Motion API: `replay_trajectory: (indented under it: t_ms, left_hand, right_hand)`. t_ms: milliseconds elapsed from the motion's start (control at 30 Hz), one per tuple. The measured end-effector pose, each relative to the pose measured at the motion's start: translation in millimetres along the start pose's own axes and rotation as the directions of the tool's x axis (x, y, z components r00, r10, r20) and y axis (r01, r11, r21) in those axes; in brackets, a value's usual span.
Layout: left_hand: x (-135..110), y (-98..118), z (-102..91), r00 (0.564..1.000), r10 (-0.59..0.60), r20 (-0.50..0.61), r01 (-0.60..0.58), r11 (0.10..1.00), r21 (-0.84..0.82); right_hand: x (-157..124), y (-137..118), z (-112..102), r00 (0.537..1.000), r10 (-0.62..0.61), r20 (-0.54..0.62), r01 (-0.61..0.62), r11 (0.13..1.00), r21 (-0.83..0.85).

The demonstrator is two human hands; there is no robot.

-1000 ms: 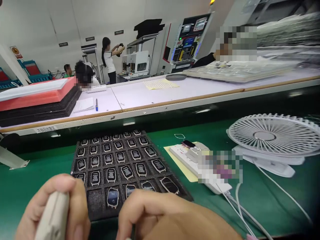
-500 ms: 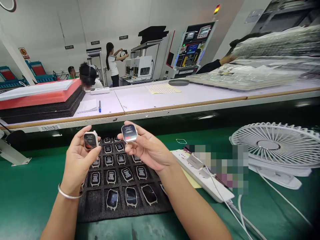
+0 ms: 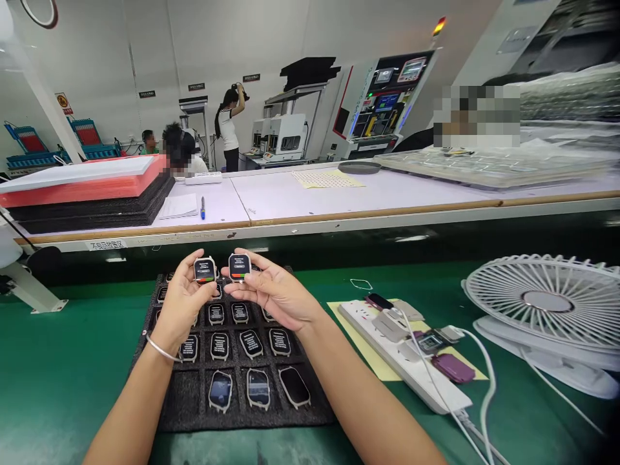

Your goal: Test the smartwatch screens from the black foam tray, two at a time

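My left hand point(image 3: 181, 302) pinches a square smartwatch body point(image 3: 205, 270) by its edges, with the lit screen facing me. My right hand point(image 3: 272, 292) holds a second smartwatch body point(image 3: 239, 267) the same way, a short gap from the first. Both hands are above the far end of a black foam tray point(image 3: 184, 394). Rows of watch bodies lie in its pockets, most showing black screens with white text. Nearer ones, such as one watch point(image 3: 258, 389), show dark glass. My hands hide the tray's far rows.
A white power strip point(image 3: 402, 355) with chargers and a purple-cased device point(image 3: 453, 368) lies on yellow paper to the right. A white desk fan point(image 3: 542, 303) stands beyond it. Behind the green mat runs a white bench with stacked foam trays point(image 3: 92, 194). Co-workers are farther back.
Both hands have risen from the tray's near edge, and each now shows a watch body face up. The two watches have moved closer together. The view has shifted slightly.
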State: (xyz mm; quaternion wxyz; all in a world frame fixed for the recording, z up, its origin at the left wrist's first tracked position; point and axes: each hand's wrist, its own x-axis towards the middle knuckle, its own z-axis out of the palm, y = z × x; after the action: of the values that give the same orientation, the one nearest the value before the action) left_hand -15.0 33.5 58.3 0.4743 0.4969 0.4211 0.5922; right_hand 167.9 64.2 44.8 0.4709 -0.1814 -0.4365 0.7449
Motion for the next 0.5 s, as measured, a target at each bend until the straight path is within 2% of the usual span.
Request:
replay_trajectory:
  t_ms: [300, 500]
  left_hand:
    - [4.0, -2.8, -1.2, 0.996, -0.090, 0.013, 0.091, 0.979, -0.184]
    - [3.1, -0.8, -0.9, 0.996, -0.087, 0.036, 0.092, 0.971, -0.219]
  right_hand:
    - [6.8, 2.4, -2.5, 0.997, 0.005, -0.082, 0.001, 0.997, 0.071]
    - [7.0, 4.1, -2.0, 0.996, -0.027, -0.084, 0.029, 0.999, 0.016]
